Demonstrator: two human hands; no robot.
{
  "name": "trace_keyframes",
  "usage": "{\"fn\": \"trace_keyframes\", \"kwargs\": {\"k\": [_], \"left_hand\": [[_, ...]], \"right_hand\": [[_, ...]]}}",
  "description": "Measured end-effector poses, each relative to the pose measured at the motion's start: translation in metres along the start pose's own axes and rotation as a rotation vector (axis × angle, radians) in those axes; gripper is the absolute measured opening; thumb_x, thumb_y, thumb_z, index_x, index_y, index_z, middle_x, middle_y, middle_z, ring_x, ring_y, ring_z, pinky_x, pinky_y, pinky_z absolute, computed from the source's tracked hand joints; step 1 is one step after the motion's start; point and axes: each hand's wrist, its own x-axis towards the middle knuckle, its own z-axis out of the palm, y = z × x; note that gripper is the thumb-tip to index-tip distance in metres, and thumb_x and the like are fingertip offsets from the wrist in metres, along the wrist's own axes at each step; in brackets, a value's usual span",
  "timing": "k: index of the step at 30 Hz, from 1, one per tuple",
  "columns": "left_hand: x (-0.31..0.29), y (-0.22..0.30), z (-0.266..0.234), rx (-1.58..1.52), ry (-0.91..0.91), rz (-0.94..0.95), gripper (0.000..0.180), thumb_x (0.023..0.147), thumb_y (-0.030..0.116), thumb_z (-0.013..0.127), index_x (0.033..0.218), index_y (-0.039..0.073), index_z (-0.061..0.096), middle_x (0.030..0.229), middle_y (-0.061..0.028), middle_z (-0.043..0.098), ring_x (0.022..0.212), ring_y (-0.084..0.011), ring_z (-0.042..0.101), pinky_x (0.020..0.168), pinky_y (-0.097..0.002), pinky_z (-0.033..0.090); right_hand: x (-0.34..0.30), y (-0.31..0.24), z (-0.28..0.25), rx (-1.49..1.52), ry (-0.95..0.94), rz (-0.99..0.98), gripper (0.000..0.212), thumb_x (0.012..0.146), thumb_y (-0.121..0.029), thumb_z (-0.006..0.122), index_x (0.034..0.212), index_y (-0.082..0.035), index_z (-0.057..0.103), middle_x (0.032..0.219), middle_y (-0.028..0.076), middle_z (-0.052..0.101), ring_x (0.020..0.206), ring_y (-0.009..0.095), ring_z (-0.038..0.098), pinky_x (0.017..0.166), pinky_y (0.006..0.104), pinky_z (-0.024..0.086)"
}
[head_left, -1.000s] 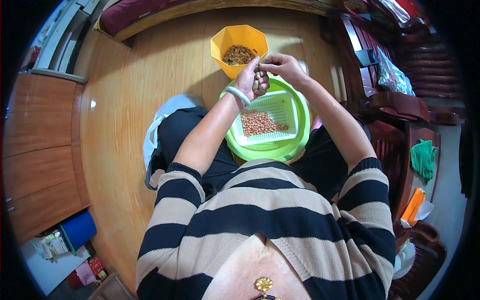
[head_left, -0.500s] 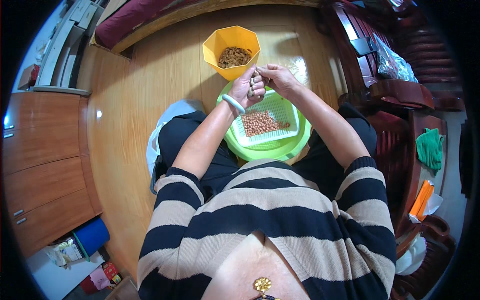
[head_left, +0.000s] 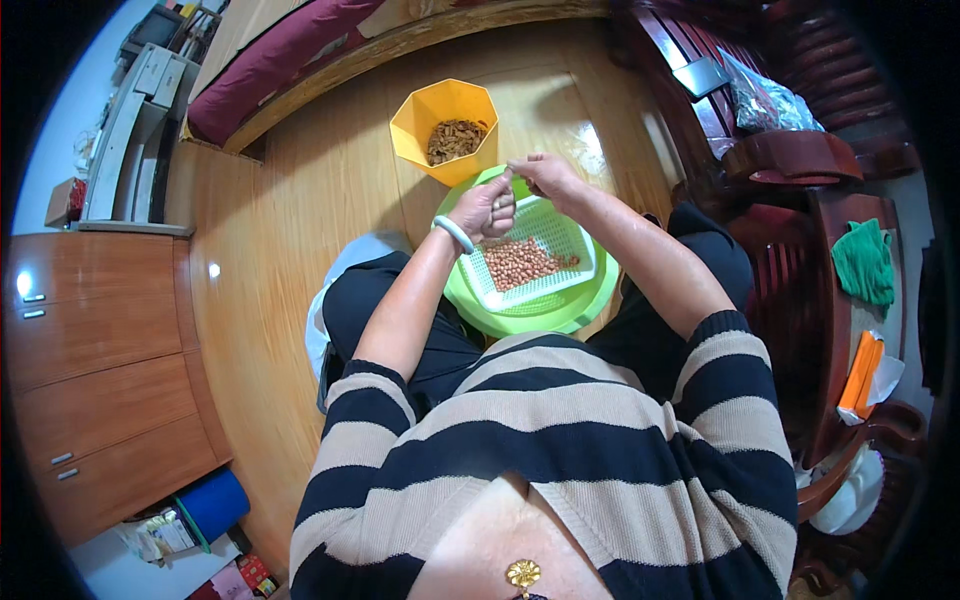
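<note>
My left hand (head_left: 484,209), with a pale bangle (head_left: 455,235) at its wrist, is curled closed around unshelled peanuts. My right hand (head_left: 546,178) pinches at the left thumb and fingertip, where a peanut is held between the two hands; its details are too small to make out. Both hands are above the far edge of a white slatted basket (head_left: 552,226). Reddish shelled peanuts (head_left: 518,264) lie spread over the basket's bottom. The basket rests in a bright green basin (head_left: 598,292) between my knees.
Beyond the basin stands a yellow eight-sided bin (head_left: 414,128) with broken peanut shells (head_left: 455,141) inside. A white plastic bag (head_left: 318,325) lies by my left leg. Dark wooden seating (head_left: 790,160) lines the right side, a wooden cabinet (head_left: 110,345) the left.
My left fingers have curled over the peanuts that showed in the palm. Both hands have shifted slightly lower in the picture, and the view has tilted a little.
</note>
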Motion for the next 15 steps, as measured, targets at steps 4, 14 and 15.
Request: {"fn": "trace_keyframes", "kwargs": {"k": [4, 14, 15], "left_hand": [[-0.001, -0.024, 0.003, 1.967, 0.559, 0.335, 0.05, 0.081, 0.052, 0.058, 0.069, 0.004, 0.063, 0.063, -0.0152, 0.062, 0.057, -0.0283, 0.061, 0.053, -0.0381, 0.046], [0.001, -0.042, -0.001, 2.019, 0.446, 0.415, 0.04, 0.074, 0.044, 0.068, 0.071, 0.003, 0.067, 0.07, -0.0175, 0.063, 0.062, -0.033, 0.061, 0.06, -0.0403, 0.049], [0.001, -0.04, -0.004, 1.846, 0.509, 0.356, 0.041, 0.078, 0.044, 0.065, 0.069, 0.004, 0.065, 0.067, -0.0182, 0.061, 0.059, -0.034, 0.059, 0.059, -0.0406, 0.048]], "right_hand": [[-0.001, -0.001, -0.006, -0.246, 0.229, -0.072, 0.021, 0.08, -0.023, 0.068, 0.081, -0.002, 0.068, 0.069, 0.003, 0.063, 0.059, 0.011, 0.055, 0.055, 0.027, 0.043], [-0.003, -0.001, -0.009, -0.511, 0.304, -0.121, 0.023, 0.075, -0.026, 0.071, 0.079, -0.004, 0.068, 0.069, 0.007, 0.065, 0.063, 0.013, 0.059, 0.062, 0.0293, 0.047], [-0.004, -0.001, -0.007, -0.511, 0.298, -0.118, 0.023, 0.075, -0.026, 0.071, 0.079, -0.004, 0.068, 0.069, 0.007, 0.065, 0.063, 0.013, 0.059, 0.062, 0.0293, 0.047]]}}
